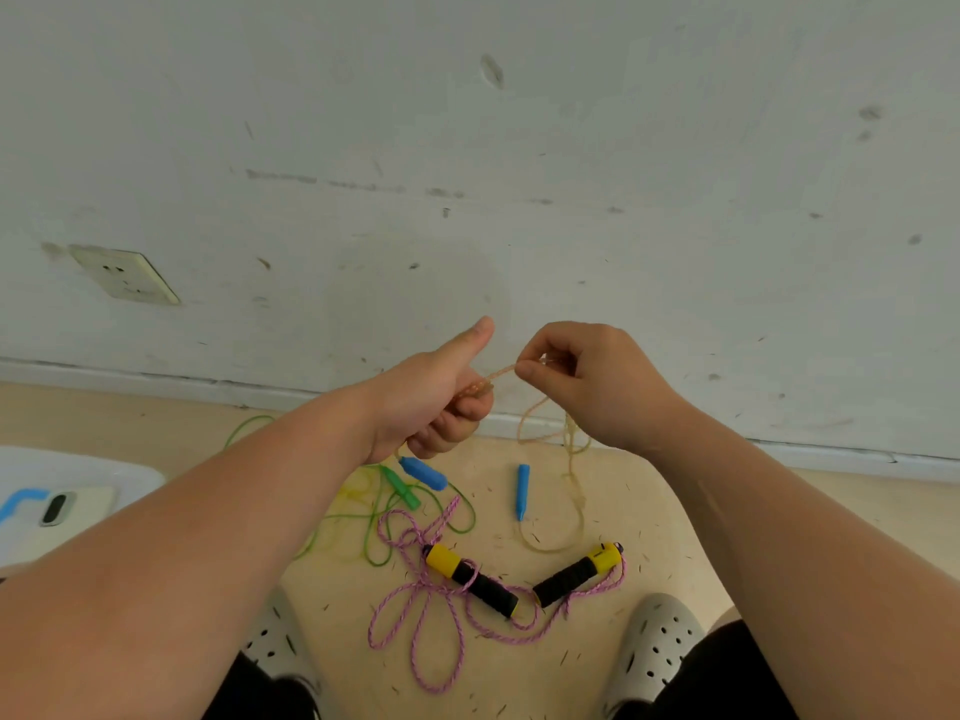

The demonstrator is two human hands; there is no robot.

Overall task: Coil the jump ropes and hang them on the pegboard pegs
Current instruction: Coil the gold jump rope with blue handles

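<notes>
left hand (435,403) and right hand (589,387) each grip tan rope (500,373) stretched between them.

Layout. The left hand (436,402) and right hand (587,381) are raised side by side before the wall (571,148), with a short span of the held rope (498,374) between them. Its slack drops to the floor (675,511) below the right hand. The braided rope (415,615) lies nearest the person's shoes (654,646), its two handles (470,579) angled toward each other. A tangle of thin ropes (374,517) lies behind it, to the left. A wall socket (124,275) sits far left.
</notes>
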